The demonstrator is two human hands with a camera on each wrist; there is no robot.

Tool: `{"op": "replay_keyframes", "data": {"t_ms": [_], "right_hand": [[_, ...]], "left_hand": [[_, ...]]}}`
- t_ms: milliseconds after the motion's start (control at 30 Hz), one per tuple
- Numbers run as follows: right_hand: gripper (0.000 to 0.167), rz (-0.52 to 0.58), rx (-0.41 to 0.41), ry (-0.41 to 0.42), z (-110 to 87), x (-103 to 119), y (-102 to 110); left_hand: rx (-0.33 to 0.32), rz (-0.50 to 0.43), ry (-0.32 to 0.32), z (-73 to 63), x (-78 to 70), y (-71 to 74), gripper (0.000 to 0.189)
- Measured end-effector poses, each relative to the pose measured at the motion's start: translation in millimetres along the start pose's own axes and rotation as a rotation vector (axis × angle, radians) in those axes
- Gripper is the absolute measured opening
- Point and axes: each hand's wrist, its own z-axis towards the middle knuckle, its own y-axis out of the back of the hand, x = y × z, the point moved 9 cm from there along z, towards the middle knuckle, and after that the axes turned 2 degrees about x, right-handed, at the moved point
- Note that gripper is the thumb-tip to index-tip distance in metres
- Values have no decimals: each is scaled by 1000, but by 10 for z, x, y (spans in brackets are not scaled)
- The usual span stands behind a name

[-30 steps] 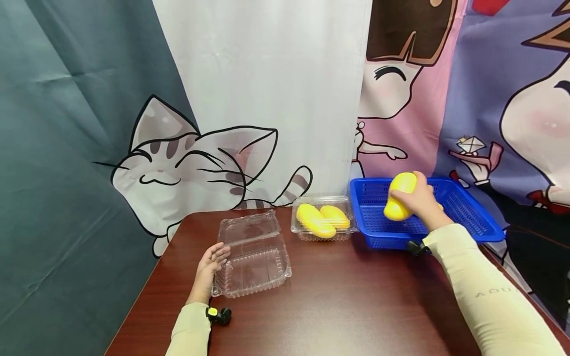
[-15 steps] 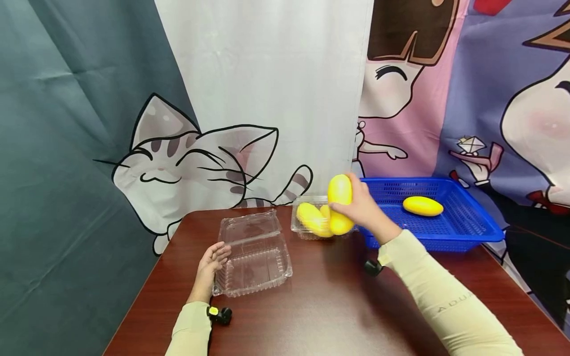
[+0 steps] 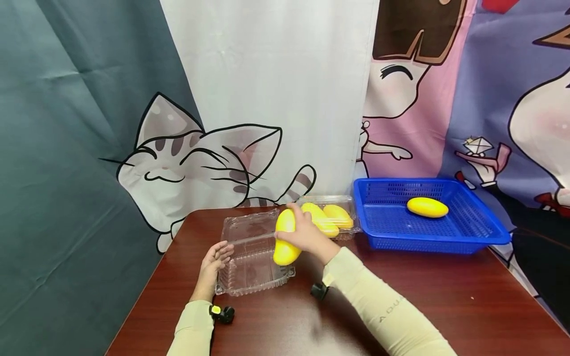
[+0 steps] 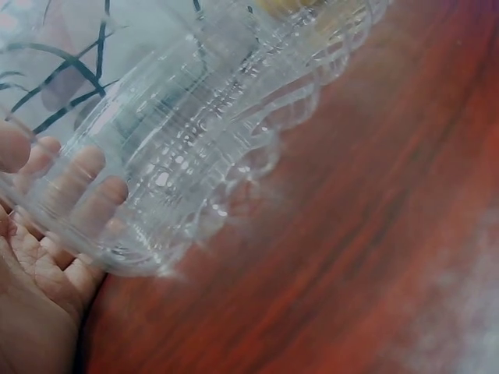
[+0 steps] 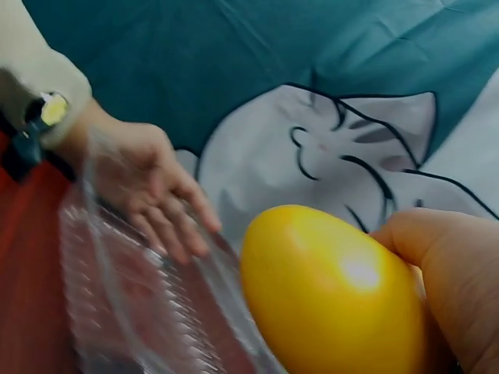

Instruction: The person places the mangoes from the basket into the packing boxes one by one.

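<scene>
My right hand grips a yellow mango, held upright over the right side of an open clear plastic clamshell box. In the right wrist view the mango fills the lower middle, with the thumb along its right side. My left hand rests at the box's left edge, fingers loosely extended. Through the clear wall of the box, the left wrist view shows those fingertips. The box's lid lies folded back toward the wall, partly overlapped by the mango.
Behind my right hand stands a second clear box with two mangoes inside. A blue plastic basket at the back right holds one mango. A printed curtain hangs behind the reddish-brown table.
My right hand has carried the mango leftward from above the blue basket, past the second box, to the open box. The left hand has stayed at the box's edge.
</scene>
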Motion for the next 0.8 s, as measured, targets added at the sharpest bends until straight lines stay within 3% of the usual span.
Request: {"op": "replay_keyframes", "data": {"t_ms": [133,300,600,800], "right_hand": [[80,-12,54,1,-65,82,-276],[83,-9,80,-44,-104,153,-564],[89,-181,22,-146,-71,147,-855],[96,-328,20,-196,-42,59,-996]], "left_hand": [[-3,7,3,0,4,-17,64],[-15,34,16,-12,-5,-16,62],[-23,41,44,-16,11,-11,62],[-3,58,20,-10,-4,-52,62]]}}
